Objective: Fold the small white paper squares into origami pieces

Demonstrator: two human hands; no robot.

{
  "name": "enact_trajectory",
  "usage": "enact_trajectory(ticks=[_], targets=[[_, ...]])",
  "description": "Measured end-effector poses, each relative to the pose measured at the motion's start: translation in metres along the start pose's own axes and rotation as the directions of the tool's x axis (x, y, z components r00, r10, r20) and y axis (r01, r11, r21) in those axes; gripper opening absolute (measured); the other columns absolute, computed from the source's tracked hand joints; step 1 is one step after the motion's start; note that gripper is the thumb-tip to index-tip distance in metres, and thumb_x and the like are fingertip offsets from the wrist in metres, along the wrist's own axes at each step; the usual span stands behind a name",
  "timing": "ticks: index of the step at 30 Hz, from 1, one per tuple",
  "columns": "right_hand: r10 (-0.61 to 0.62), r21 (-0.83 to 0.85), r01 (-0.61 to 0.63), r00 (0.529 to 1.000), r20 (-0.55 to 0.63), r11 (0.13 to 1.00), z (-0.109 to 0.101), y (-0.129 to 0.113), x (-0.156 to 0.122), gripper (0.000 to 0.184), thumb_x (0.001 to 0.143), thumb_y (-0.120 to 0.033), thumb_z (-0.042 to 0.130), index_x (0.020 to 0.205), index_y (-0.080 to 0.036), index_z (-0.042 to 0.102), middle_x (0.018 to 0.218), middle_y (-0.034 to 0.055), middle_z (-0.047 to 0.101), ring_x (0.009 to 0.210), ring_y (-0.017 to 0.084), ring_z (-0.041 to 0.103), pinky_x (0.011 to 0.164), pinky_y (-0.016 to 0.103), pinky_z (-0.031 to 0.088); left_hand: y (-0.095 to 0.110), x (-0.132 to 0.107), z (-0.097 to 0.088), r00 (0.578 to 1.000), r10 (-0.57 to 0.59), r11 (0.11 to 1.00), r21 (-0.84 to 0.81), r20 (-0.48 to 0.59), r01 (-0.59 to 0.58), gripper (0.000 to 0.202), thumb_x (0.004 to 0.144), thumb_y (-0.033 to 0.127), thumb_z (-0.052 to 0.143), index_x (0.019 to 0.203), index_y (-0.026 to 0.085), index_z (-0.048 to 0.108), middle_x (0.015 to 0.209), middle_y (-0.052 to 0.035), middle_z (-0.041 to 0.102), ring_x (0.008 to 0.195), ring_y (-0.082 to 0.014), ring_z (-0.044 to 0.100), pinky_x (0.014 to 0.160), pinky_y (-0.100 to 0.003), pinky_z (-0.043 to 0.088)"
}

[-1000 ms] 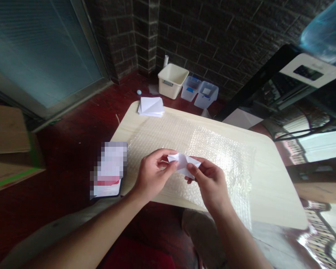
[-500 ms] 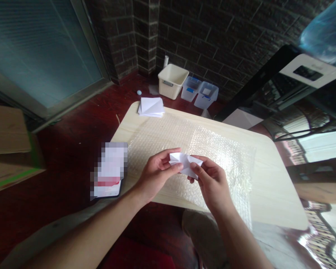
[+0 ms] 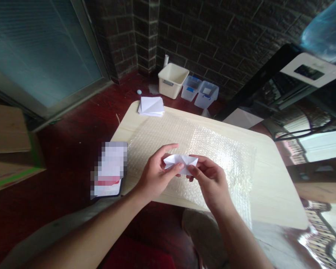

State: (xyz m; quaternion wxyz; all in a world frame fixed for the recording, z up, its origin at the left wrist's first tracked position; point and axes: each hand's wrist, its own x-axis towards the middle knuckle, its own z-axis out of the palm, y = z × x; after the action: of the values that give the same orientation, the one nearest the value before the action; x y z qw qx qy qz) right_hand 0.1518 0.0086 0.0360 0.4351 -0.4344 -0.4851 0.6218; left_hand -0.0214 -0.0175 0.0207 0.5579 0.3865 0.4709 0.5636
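Observation:
A small piece of folded white paper (image 3: 187,170), creased with pointed ends, is held between both hands above the table. My left hand (image 3: 156,172) pinches its left part, thumb on the near face and index finger raised off it. On the right side, my right hand (image 3: 208,173) grips the paper with the thumb in front and the fingers behind. Its underside is hidden by my fingers. Bubble wrap (image 3: 168,130) lies on the table beneath my hands. A stack of white paper sheets (image 3: 151,106) rests at the table's far left corner.
The pale wooden table (image 3: 271,179) has rounded corners. At its left edge lies a phone (image 3: 112,168), its screen blurred out. Beyond the table stand a cream basket (image 3: 170,87) and two clear plastic bins (image 3: 190,89) on the floor. Cardboard boxes (image 3: 9,130) are at far left.
The folded paper has shifted slightly left and levelled between my hands. My left index finger has lifted away from it, and my right thumb has slid towards its middle.

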Motion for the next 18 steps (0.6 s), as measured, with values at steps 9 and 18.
enact_trajectory(ticks=[9,18], targets=[[0.034,0.209,-0.043,0.998,0.049,0.977,0.0025,-0.002,0.0007,0.015,0.088,-0.025,0.072,0.093,-0.02,0.085,0.081,0.006,0.079,0.068,0.017,0.069,0.065,0.03,0.055,0.0001,0.0011,0.0016,0.991,-0.127,0.987,-0.109,-0.038,0.122,0.053,0.081,0.03,0.085,0.128,0.016,0.063,0.085,-0.0031,0.074,0.072,-0.0146,0.068,0.068,-0.026,0.057],[-0.055,-0.024,0.059,0.99,0.134,0.998,0.0019,-0.0011,-0.0029,0.016,0.091,-0.025,0.081,0.106,-0.028,0.085,0.089,0.0035,0.077,0.075,0.017,0.065,0.073,0.034,0.054,0.0042,0.0015,0.0006,0.969,-0.245,0.922,-0.31,-0.006,0.231,0.049,0.074,0.028,0.088,0.117,0.018,0.067,0.094,-0.0054,0.075,0.082,-0.0185,0.069,0.071,-0.03,0.054]])
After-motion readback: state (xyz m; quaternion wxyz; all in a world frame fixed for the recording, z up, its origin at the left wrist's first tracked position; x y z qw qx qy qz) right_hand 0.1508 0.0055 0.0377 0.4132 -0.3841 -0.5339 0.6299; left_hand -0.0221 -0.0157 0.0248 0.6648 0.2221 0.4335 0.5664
